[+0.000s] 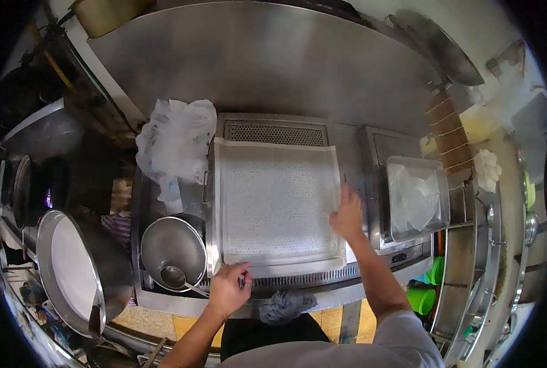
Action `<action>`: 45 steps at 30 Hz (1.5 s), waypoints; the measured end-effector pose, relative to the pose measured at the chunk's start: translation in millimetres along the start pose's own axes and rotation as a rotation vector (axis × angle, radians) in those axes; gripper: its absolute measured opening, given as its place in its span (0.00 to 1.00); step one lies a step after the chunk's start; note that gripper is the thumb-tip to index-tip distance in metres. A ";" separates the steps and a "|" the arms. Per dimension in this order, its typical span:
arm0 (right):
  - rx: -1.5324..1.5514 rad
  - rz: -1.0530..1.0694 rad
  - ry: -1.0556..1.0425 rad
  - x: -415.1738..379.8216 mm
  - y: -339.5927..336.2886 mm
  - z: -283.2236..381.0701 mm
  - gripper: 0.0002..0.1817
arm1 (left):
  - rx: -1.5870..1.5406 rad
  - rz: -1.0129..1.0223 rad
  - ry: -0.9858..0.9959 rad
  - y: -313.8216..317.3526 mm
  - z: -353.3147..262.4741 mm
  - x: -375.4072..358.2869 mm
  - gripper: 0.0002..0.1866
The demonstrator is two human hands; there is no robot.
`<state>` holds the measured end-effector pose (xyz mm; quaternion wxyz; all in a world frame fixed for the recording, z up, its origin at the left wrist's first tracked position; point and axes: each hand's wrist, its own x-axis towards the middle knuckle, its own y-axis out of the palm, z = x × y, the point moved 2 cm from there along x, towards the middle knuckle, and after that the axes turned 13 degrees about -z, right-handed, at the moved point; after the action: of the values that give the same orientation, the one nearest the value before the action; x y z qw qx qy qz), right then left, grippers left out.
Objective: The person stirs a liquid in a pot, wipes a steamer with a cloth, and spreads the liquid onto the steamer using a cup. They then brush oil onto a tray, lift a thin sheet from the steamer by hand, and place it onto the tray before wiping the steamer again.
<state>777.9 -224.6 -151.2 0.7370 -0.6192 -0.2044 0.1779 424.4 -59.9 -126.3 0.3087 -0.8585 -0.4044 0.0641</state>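
Note:
A white cloth lies spread over a square perforated metal tray, its edges folded around the rim. My left hand is at the tray's front left corner, fingers curled and closed on the cloth's front edge; a ring shows on one finger. My right hand rests along the cloth's right edge, with fingers stretched forward and the thumb apart. Beside the tray on the left stands a round metal bowl with a ladle in it, its handle running close to my left hand.
A crumpled clear plastic bag lies at the back left. To the right stands a clear container with whitish contents. A large metal pot with white contents is at the left. A grey rag hangs at the front edge; green containers sit below.

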 end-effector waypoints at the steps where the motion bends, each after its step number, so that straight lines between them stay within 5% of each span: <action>1: -0.029 -0.007 -0.018 -27.0 6.4 -12.1 0.54 | 0.008 -0.005 -0.011 -7.0 2.2 1.9 0.14; 6: -0.072 0.022 0.085 -101.7 -19.7 -21.2 0.53 | 0.024 -0.089 -0.052 -41.7 29.5 19.3 0.14; 10: 0.215 -0.102 -0.026 -95.6 -26.1 36.3 0.43 | 0.033 -0.178 -0.065 -68.5 49.6 43.3 0.12; 11: 0.310 -0.126 -0.050 -93.8 -18.9 61.4 0.31 | 0.030 -0.189 -0.060 -73.7 50.8 49.0 0.12; 13: 0.696 0.245 0.050 -86.4 5.7 114.7 0.19 | 0.014 -0.219 -0.043 -79.5 49.6 60.1 0.12; 15: 0.750 0.471 -0.084 -87.0 40.9 162.7 0.12 | -0.006 -0.225 -0.060 -82.2 39.8 67.0 0.12; 17: 0.769 0.802 0.006 -93.9 42.5 211.1 0.10 | 0.000 -0.214 -0.064 -82.2 31.7 69.6 0.13; 20: 0.549 0.992 -0.106 -100.8 43.4 237.8 0.11 | 0.034 -0.136 -0.067 -68.7 21.9 69.6 0.14; 22: 0.528 0.920 -0.169 -98.3 40.7 229.8 0.13 | 0.114 -0.022 0.080 -48.0 31.1 61.8 0.18; 25: 0.399 0.777 -0.280 -92.8 41.4 190.7 0.15 | 0.439 0.332 0.167 -18.2 22.3 49.8 0.23; 27: 0.204 0.644 -0.400 -94.6 48.4 142.4 0.16 | 0.517 0.352 0.219 -3.7 28.3 43.2 0.23; 32: -0.109 0.509 -0.256 -96.6 -11.4 4.1 0.15 | 0.610 0.363 0.228 -2.7 17.7 43.0 0.19; 36: 0.203 0.347 -0.072 -99.6 -58.5 -47.8 0.16 | 0.541 0.258 0.207 9.8 -6.2 37.1 0.20; 41: 0.232 -0.343 0.139 -57.0 -64.2 -170.4 0.12 | 0.296 0.150 0.205 49.3 -46.9 1.0 0.17; 43: -0.037 -0.411 0.181 -45.9 -56.2 -231.8 0.15 | 0.237 0.179 0.192 66.4 -65.1 -18.2 0.17; 45: -0.141 0.004 0.313 -44.4 -29.4 -277.0 0.17 | 0.204 0.175 0.177 78.7 -79.9 -36.2 0.17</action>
<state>884.8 -485.1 -167.2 0.7143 -0.6898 -0.0977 0.0662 480.6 -162.6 -113.2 0.4219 -0.8570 -0.2906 0.0554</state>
